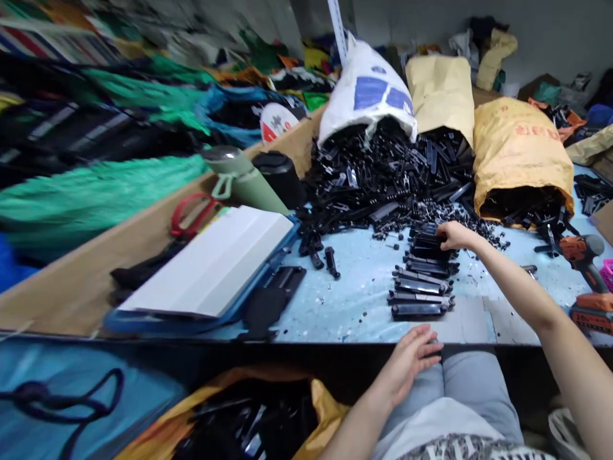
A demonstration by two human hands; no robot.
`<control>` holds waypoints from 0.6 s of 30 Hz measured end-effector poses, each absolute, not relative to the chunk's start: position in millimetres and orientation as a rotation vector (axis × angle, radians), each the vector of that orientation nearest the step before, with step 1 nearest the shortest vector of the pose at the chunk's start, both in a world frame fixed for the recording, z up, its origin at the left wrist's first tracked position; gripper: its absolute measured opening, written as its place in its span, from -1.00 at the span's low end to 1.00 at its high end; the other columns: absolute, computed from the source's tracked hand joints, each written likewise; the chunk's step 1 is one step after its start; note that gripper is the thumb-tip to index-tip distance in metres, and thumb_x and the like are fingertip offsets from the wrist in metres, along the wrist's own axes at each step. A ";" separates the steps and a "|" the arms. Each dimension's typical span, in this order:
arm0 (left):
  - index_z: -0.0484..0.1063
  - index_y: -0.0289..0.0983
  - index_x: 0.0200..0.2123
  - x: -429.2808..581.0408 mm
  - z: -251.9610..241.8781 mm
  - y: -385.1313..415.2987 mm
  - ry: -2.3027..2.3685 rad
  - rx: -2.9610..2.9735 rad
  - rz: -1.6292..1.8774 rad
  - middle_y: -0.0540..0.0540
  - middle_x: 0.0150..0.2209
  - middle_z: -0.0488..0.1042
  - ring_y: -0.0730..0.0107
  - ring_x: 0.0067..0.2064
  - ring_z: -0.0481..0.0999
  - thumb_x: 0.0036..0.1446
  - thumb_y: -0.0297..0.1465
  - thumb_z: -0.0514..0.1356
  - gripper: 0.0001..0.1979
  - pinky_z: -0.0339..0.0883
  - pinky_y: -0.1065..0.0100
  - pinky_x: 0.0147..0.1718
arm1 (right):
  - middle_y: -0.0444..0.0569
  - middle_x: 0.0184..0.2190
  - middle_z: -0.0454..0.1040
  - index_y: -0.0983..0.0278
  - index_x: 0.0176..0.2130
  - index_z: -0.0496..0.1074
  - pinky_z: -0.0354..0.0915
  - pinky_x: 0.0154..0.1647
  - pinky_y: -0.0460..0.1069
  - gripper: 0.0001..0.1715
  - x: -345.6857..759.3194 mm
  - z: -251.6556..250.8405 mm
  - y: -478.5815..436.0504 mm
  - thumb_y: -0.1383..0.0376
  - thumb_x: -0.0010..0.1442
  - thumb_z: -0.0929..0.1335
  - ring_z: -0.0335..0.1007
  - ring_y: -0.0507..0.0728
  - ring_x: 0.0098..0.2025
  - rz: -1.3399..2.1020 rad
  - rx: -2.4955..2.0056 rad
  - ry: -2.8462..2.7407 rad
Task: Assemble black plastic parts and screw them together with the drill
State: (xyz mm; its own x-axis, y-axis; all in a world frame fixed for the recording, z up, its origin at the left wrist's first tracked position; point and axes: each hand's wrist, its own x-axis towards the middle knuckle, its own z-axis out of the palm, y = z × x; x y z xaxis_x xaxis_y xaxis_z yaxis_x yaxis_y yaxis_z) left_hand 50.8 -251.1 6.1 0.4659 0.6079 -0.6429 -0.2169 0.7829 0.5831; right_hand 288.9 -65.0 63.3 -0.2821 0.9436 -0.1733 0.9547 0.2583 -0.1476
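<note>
My right hand [454, 235] reaches across the pale blue table [354, 300] and closes its fingers on a black plastic part [428, 243] at the far end of a row of similar black plastic parts [420, 285]. My left hand [410, 361] rests low at the table's near edge, over my lap, with its fingers stretched out and holding nothing. Beyond the row lies a large heap of black plastic pieces [383, 185].
A white sack [366, 86] and two yellow sacks [520, 150] spill black parts at the back. An orange cordless drill [582, 255] lies at the right. To the left sit a white board on a blue tray [211, 268], red scissors [191, 214] and a green flask [242, 176]. A yellow bag of parts [249, 418] sits below.
</note>
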 end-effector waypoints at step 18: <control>0.43 -0.30 -0.21 60.1 21.1 -237.0 1.002 0.755 0.651 -0.18 -0.19 0.50 0.26 -0.20 0.51 -0.04 -0.27 0.28 -0.68 0.32 0.29 -0.18 | 0.08 -0.24 0.39 0.29 -0.20 0.40 0.24 -0.15 -0.01 -0.73 265.0 79.8 -205.6 0.41 0.04 0.28 0.28 0.17 -0.15 -0.049 2.066 2.637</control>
